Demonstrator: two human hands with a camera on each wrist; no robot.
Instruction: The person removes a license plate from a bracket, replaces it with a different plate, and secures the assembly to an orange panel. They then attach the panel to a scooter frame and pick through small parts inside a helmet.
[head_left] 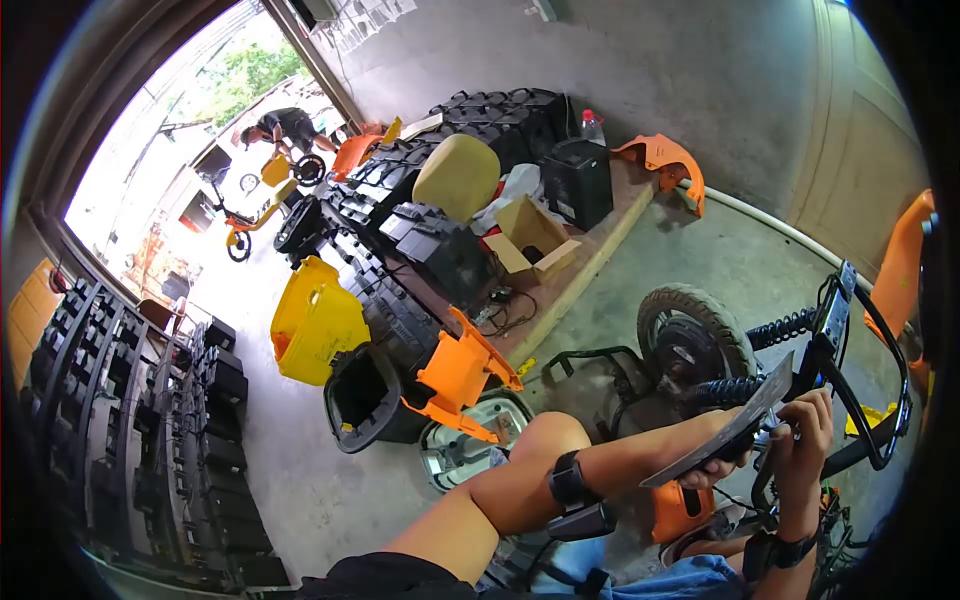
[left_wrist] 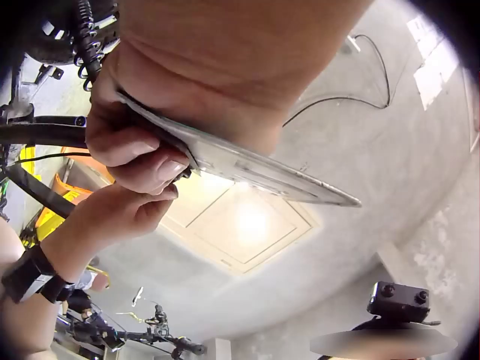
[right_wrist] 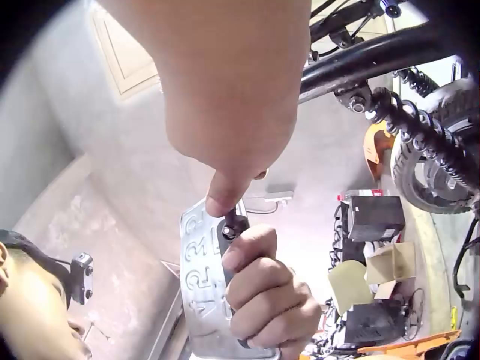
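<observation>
**Number plate (head_left: 735,430) held up beside a scooter frame**

Number plate, grey metal with raised characters, sits in the air in front of the person's knee, just beside the scooter's black frame tube (right_wrist: 390,56) and near the small wheel (head_left: 700,335). It tilts, with 1 end pointing up toward the frame.

The left hand (head_left: 712,468) grips the plate: its 4 fingers curl over one face and the thumb presses the other, as both wrist views show.

The right hand (head_left: 803,432) is at the plate's upper end, touching the left hand. In the right wrist view, 1 finger points down onto a small black fastener (right_wrist: 232,226) at the plate's edge. Whether the other fingers pinch the fastener or only rest near it cannot be told.

A coil spring (right_wrist: 420,142) runs along the frame next to the wheel. Farther off on the concrete floor (head_left: 700,260) are an orange body panel (head_left: 458,372), a yellow crate (head_left: 315,320), an open cardboard box (head_left: 530,235) and rows of black battery cases (head_left: 440,250).
</observation>
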